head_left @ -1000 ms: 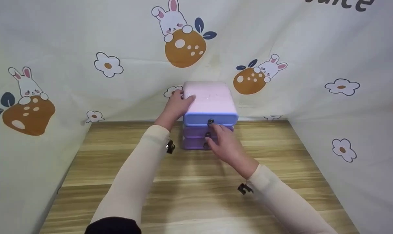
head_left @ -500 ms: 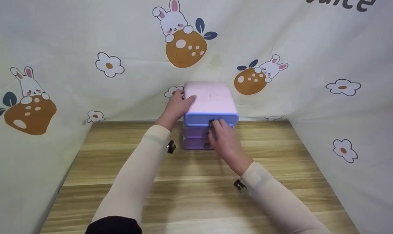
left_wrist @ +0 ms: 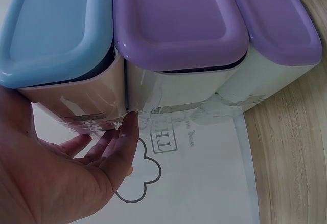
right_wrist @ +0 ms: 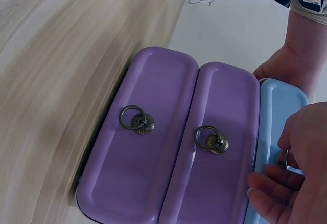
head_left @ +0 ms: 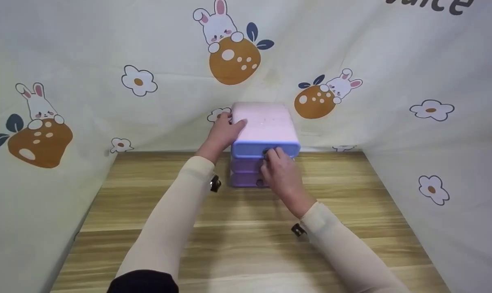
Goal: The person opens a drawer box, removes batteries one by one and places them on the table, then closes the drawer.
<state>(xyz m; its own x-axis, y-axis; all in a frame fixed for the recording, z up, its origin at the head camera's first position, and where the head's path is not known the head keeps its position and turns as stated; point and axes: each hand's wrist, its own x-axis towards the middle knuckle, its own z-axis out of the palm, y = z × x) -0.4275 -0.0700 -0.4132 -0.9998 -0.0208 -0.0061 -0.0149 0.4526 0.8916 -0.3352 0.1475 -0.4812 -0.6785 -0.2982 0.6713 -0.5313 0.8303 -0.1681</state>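
Observation:
A small drawer unit (head_left: 266, 118) with a pink top stands against the back cloth. Its front has a blue top drawer (head_left: 246, 150) over two purple drawers (right_wrist: 222, 98), all pushed in. My left hand (head_left: 225, 131) grips the unit's upper left edge, thumb on the pink top and fingers along the side. At the blue drawer, my right hand (head_left: 284, 175) pinches the metal ring pull (right_wrist: 284, 158) between thumb and finger, partly covering it. Both purple drawers carry a bronze ring pull, such as the middle one (right_wrist: 217, 143).
The unit stands at the back of a wood-grain table (head_left: 238, 244). Cream cloth (head_left: 168, 44) printed with rabbits, orange fruit and flowers rises behind and on both sides. Each wrist wears a black camera mount, the right one (head_left: 298, 230) near the cuff.
My right hand has moved up slightly and its fingers have closed on the top drawer's ring pull. The left hand has kept its place on the unit.

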